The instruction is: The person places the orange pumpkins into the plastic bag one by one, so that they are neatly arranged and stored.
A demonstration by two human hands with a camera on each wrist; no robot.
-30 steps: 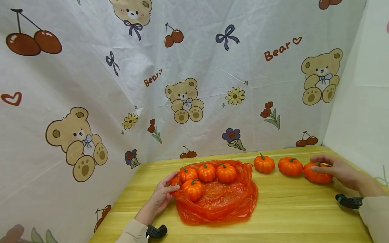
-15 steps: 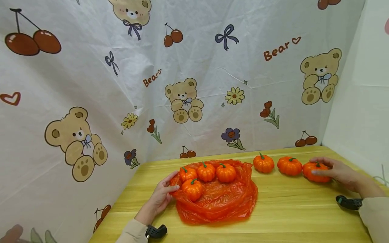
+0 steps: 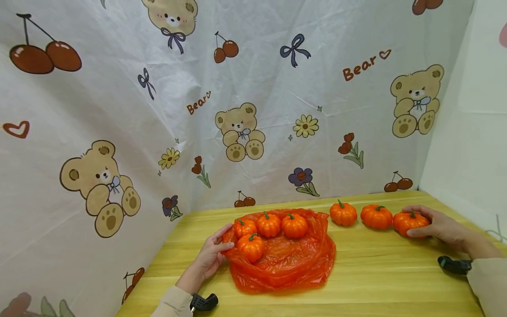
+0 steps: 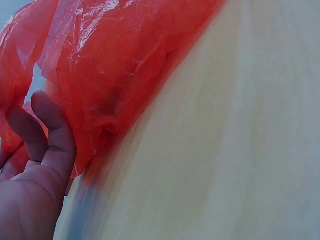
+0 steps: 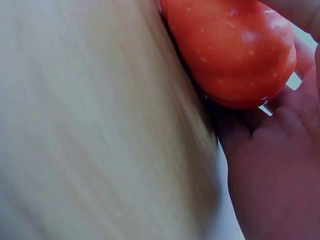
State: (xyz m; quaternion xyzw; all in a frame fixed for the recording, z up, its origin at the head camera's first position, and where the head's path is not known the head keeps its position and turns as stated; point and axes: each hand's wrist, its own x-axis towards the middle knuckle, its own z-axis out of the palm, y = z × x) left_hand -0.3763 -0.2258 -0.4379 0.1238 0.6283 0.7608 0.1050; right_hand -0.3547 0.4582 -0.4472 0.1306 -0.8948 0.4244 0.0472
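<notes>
The right hand (image 3: 447,226) was clamped on the rightmost orange pumpkin (image 3: 405,223), thumb across its near side and fingers round the back, its green stem (image 3: 413,214) left free. The pumpkin sat low at the desk (image 3: 368,281); whether it fully rested there could not be told. Just left of it stood the middle pumpkin (image 3: 376,216), then a third pumpkin (image 3: 343,214). Well apart from the right hand, the left hand (image 3: 210,255) pinched the left rim of the open red plastic bag (image 3: 293,277), where four pumpkins (image 3: 269,224) lay towards the left and back.

The glossy ribs looked slippery, so a grip round the widest part seemed surer than one by the stem. Any lift was best made straight up, to spare the neighbour a knock. The thin film called for light outward tension: slack would likely let the rim sag, hard pulling could tear it.
</notes>
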